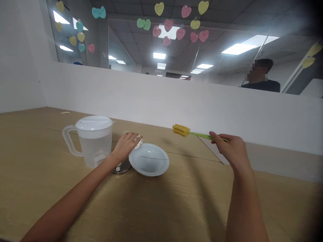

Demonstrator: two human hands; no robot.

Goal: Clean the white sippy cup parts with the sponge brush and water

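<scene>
My right hand point(229, 148) is closed round the green handle of a sponge brush point(181, 130), raised above the table with its yellow sponge head pointing left. On the left, my left hand point(127, 145) has its fingers curved over a clear cup point(138, 142), most of which they hide. Just right of that hand is a white bowl point(148, 160), with a thin, straight line showing across its inside. Partly under my left wrist lies a round metal tray point(122, 167) bearing a small white item. A translucent lidded pitcher point(96, 143) stands left of the tray, its handle facing left.
The wooden table point(156, 208) meets a white wall point(141, 101) at the back. Above is a window with heart-shaped notes point(168, 25), and a person point(262, 77) appears in it at right. A small flat pale piece point(65, 112) lies at the table's far left.
</scene>
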